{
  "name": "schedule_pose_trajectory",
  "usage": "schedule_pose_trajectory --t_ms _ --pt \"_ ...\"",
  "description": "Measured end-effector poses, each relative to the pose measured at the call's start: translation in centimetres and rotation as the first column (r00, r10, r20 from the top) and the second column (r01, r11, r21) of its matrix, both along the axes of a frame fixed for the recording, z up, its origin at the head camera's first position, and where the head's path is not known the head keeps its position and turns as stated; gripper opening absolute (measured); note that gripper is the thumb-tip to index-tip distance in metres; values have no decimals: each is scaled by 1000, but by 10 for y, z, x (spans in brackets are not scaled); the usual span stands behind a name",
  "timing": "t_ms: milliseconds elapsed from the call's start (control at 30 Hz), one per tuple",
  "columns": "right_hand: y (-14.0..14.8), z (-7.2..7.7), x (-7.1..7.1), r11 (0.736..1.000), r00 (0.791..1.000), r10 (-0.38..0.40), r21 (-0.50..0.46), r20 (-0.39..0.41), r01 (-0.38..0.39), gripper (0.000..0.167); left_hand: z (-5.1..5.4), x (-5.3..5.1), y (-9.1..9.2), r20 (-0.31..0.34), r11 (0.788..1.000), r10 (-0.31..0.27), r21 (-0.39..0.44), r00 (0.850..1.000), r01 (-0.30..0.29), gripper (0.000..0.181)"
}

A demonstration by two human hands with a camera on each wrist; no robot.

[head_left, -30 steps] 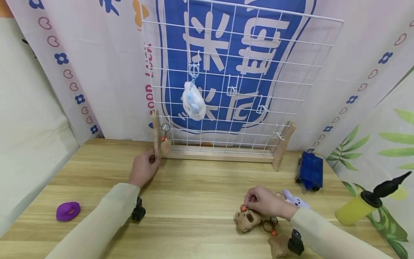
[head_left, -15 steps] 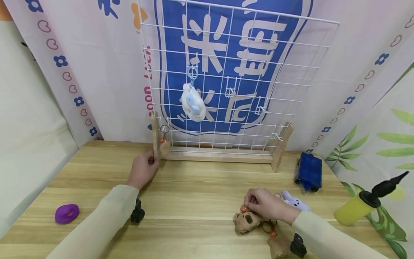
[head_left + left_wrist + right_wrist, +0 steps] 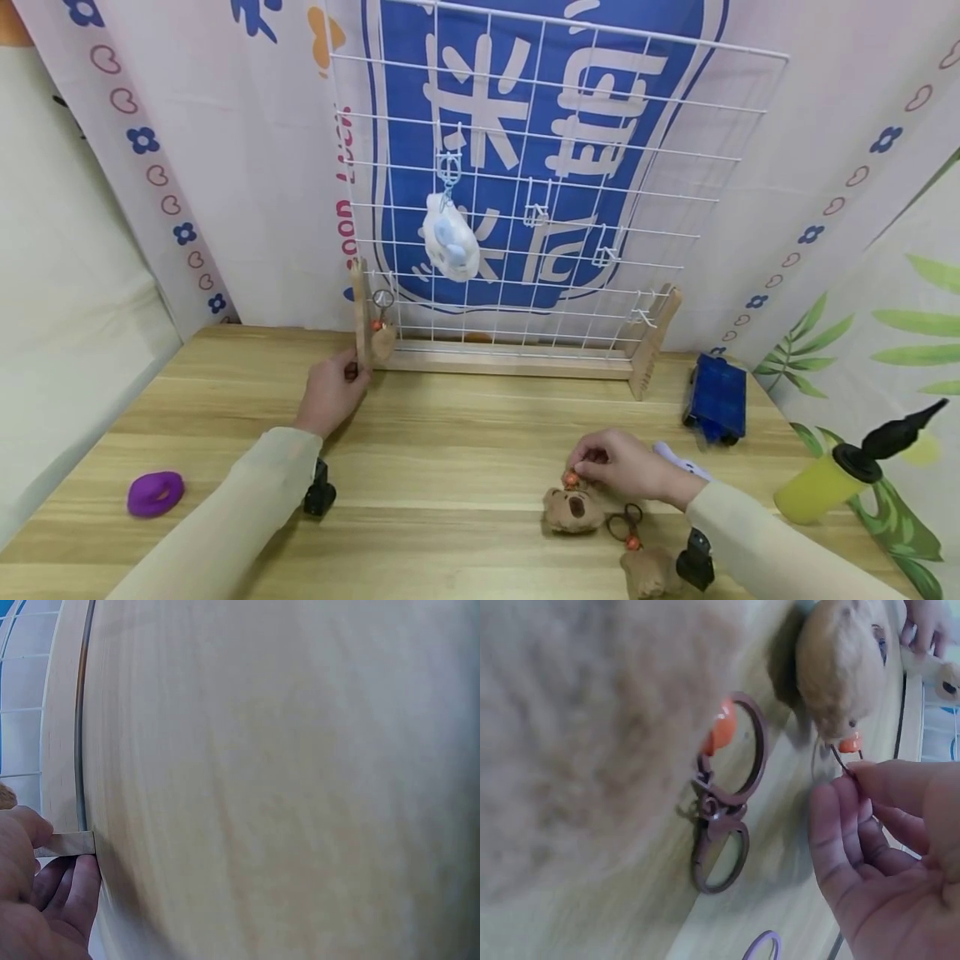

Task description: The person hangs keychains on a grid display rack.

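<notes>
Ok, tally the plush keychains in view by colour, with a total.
Brown: 3 (bear keychain in the right hand, one lying keychain on the table, one hanging keychain low on the grid rack)
White and blue: 1 (hung plush, higher up)
Lavender: 1 (plush keychain, partly hidden by the right arm)
Total: 5

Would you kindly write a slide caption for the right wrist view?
The right hand pinches a plush bear keychain beside its orange bead.

The head view is bright, the nearest plush [image 3: 592,750] blurred.
</notes>
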State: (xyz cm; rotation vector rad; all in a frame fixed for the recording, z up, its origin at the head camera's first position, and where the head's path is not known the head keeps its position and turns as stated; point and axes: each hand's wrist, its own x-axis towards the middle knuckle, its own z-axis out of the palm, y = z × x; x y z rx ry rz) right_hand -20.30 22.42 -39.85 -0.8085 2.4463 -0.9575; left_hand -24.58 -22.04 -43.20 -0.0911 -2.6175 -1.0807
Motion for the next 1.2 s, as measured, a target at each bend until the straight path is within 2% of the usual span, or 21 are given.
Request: schedule_pose_trajectory --t_ms 167,267,400,567,867,1200 --pt "3 2 0 994 989 -81 -61 125 89 15 1 0 0 0 1000 2 -1 1000 -2 15" --pt "5 2 1 978 962 -122 -134 246 158 17 0 0 0 -1 1000 2 -2 1000 -2 15" --pt "8 1 2 953 926 -143 -204 351 224 19 0 -1 0 0 1000 2 -2 1000 -2 14" --pt "10 1 2 933 909 -157 -245 387 265 23 -1 -1 1 9 1000 3 1 1000 -3 15" --pt "14 7 5 895 913 -94 -367 397 253 36 0 -1 1 10 1000 5 -1 1000 -5 18" --pt "9 17 0 864 907 -98 -417 409 281 20 0 -1 1 7 1000 4 -10 1000 -4 18"
